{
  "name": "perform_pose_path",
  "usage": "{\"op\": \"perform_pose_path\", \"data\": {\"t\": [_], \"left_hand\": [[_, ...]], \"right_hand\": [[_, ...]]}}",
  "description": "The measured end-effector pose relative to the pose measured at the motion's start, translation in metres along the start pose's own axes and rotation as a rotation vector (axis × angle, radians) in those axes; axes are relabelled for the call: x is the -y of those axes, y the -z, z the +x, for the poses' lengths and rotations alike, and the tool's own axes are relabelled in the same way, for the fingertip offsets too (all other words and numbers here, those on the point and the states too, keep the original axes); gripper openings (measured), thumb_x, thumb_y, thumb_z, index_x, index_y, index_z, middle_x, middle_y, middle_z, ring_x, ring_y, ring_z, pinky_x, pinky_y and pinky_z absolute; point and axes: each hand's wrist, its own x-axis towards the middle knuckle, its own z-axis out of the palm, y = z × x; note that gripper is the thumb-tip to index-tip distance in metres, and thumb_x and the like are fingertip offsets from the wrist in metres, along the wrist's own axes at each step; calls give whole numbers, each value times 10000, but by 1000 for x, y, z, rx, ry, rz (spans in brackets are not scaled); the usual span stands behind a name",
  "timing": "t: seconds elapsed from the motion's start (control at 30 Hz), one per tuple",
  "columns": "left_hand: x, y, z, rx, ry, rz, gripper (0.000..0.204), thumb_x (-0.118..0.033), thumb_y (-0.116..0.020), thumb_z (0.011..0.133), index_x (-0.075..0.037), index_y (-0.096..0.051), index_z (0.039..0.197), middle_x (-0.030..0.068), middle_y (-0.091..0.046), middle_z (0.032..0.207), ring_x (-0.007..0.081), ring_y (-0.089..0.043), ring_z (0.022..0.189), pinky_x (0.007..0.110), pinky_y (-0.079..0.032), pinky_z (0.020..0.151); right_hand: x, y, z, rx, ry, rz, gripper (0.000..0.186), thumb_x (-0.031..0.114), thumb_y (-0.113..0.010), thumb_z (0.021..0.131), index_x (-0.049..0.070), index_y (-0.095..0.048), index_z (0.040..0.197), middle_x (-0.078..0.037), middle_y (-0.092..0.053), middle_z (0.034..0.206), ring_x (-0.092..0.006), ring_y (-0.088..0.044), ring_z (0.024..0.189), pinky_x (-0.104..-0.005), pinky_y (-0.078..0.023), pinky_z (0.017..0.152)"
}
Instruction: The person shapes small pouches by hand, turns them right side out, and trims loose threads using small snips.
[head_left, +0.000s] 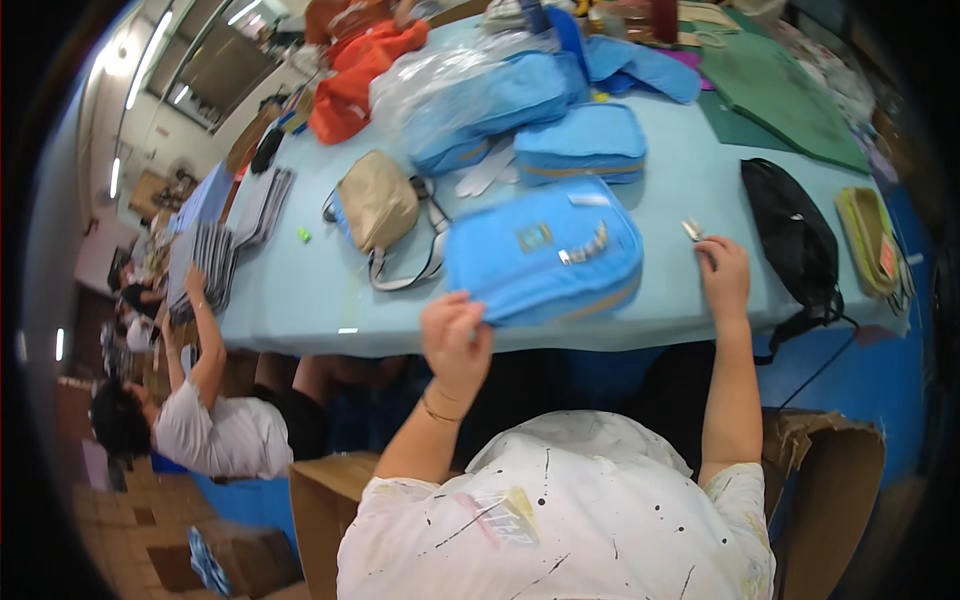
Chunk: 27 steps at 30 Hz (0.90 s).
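Note:
My left hand [457,340] pinches the near left corner of a light blue zippered pouch [490,255]. The pouch is tilted and slightly blurred, with a small label and a silvery strip on its top face. To its right, my right hand [724,275] has its fingers closed near the table, with a small silver metal piece [692,231] at the fingertips; its exact kind is too small to make out. Behind the held pouch lies another blue zippered pouch [580,140].
A tan bag with straps [378,200] and grey stacked pieces [205,260] lie left on the table [300,290]. Blue pouches under clear plastic [480,95] are behind. A black bag [790,225] and yellow-green pouch [866,240] lie right. A co-worker [215,430] sits at left.

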Motion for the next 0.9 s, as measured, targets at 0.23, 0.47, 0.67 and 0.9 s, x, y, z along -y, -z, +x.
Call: {"op": "perform_pose_path", "data": {"t": [0.23, 0.47, 0.67, 0.9], "left_hand": [[-35, -4, -59, 343, 222, 119, 370, 7, -641, 661, -76, -617, 1020, 87, -572, 1050, 311, -529, 1095, 430, -364, 938], [-54, -25, -38, 432, 107, -62, 431, -85, -712, 667, -74, -618, 1088, 78, -570, 1131, 290, -500, 1142, 422, -342, 963], [-53, -52, -30, 331, -14, -182, 340, -72, -727, 680, -54, -631, 1005, 52, -596, 978, 254, -565, 935, 381, -438, 818], [-49, -55, -37, 284, -65, -203, 287, -46, -717, 685, -53, -642, 962, 47, -596, 955, 244, -563, 897, 380, -446, 790]], "right_hand": [[49, -6, -19, -85, 92, 74, 162, 97, -613, 852, 77, -657, 1006, -86, -599, 1109, -256, -565, 1000, -345, -453, 845], [111, -19, -77, 205, -323, 925, 268, 132, -499, 970, 33, -559, 1212, -60, -590, 1136, -128, -558, 989, -247, -453, 842], [111, -17, -97, 212, -485, 1158, 317, 102, -520, 956, -21, -501, 1248, -80, -580, 1155, -122, -549, 1009, -237, -453, 846], [114, -16, -125, 260, -525, 1124, 368, 112, -528, 950, 2, -462, 1295, -74, -546, 1203, -121, -543, 1019, -246, -449, 836]]}}
